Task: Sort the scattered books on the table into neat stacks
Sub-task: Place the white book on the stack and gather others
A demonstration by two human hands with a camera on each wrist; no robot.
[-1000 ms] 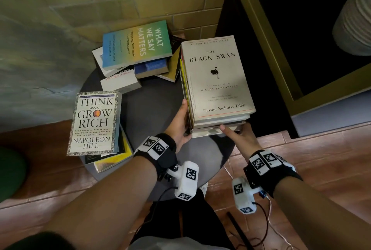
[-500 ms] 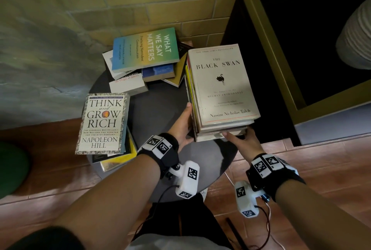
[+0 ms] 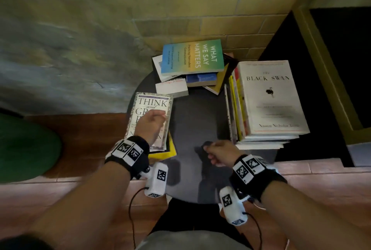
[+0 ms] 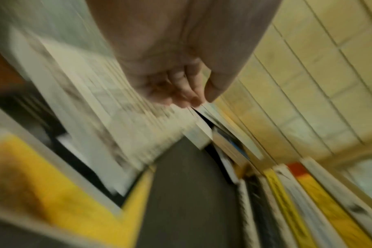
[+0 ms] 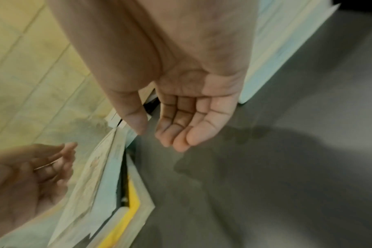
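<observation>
Three groups of books lie on the round dark table (image 3: 197, 121). On the right stands a squared stack topped by "The Black Swan" (image 3: 270, 97). On the left, "Think and Grow Rich" (image 3: 149, 107) lies on a yellow book (image 3: 170, 150). At the back, "What We Say Matters" (image 3: 193, 56) tops a loose pile. My left hand (image 3: 155, 121) hovers over "Think and Grow Rich" with loosely curled fingers (image 4: 185, 99), holding nothing. My right hand (image 3: 215, 152) hangs over bare tabletop, relaxed and empty, its fingers (image 5: 181, 134) apart from the stack's corner (image 5: 272, 55).
A small white book (image 3: 171, 88) lies in front of the back pile. A brick wall (image 3: 200, 9) rises behind the table, and a dark framed cabinet (image 3: 325, 65) stands close on the right. A green object (image 3: 26, 145) sits on the floor at left.
Both hands have let go of the Black Swan stack. The left hand moved left over "Think and Grow Rich"; the right drew back toward me. The head view shifted.
</observation>
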